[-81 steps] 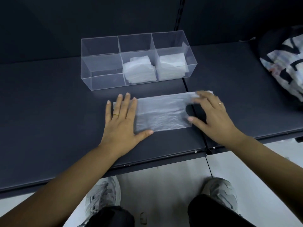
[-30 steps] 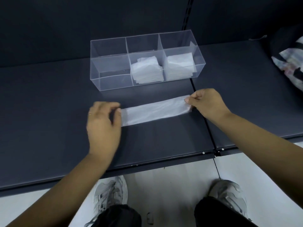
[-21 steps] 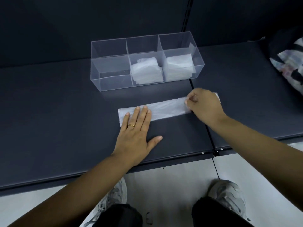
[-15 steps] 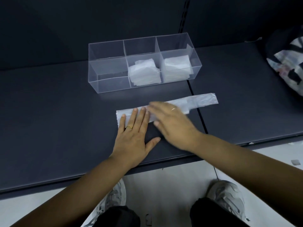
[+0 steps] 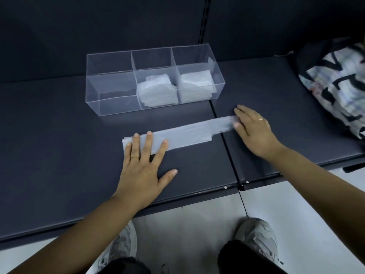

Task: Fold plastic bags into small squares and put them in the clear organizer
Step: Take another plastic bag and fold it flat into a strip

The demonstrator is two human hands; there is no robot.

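Dark shelf (image 5: 59,145) under me, clear organizer (image 5: 110,91) at the back with folded squares in its middle and right compartments. I've got the plastic bag (image 5: 187,133) laid out as a long narrow strip in front of it. My left hand (image 5: 142,167) lies flat, fingers spread on the strip's left end; my right hand (image 5: 254,129) presses the right end, fingers straight.

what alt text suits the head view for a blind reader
The left hand and right hand press flat on the ends of a plastic bag folded into a long strip on a dark shelf. Behind, a clear organizer holds folded bags in two compartments.
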